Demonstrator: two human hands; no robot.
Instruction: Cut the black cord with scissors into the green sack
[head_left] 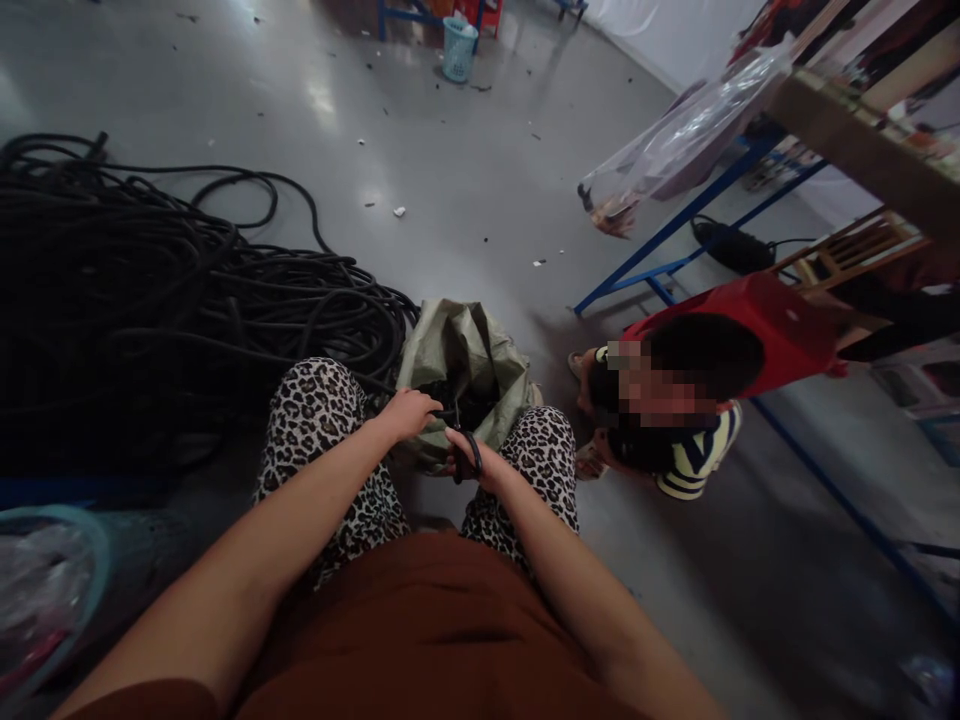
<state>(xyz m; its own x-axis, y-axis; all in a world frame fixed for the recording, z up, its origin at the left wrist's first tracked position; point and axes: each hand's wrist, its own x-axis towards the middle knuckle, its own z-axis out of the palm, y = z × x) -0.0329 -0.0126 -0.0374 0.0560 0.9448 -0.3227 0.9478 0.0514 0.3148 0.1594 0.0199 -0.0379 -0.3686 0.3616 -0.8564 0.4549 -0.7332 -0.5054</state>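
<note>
My left hand (409,412) is closed over the near-left rim of an open grey-green woven sack (427,350) that stands between my knees. A short end of black tube (447,413) pokes out past its fingertips. My right hand (480,462) is wrapped round a pair of scissors (471,452) with black loop handles. Their blades point away from me over the sack's mouth, close to the tube end. Dark pieces lie inside the sack, too shadowed to tell apart.
A large tangled heap of black tubing (225,270) covers the floor at left. A blue basket with plastic bags (45,590) stands near left. Close on the right a person in a striped top (701,450) crouches by a red stool (780,320) and a blue-legged table (675,225).
</note>
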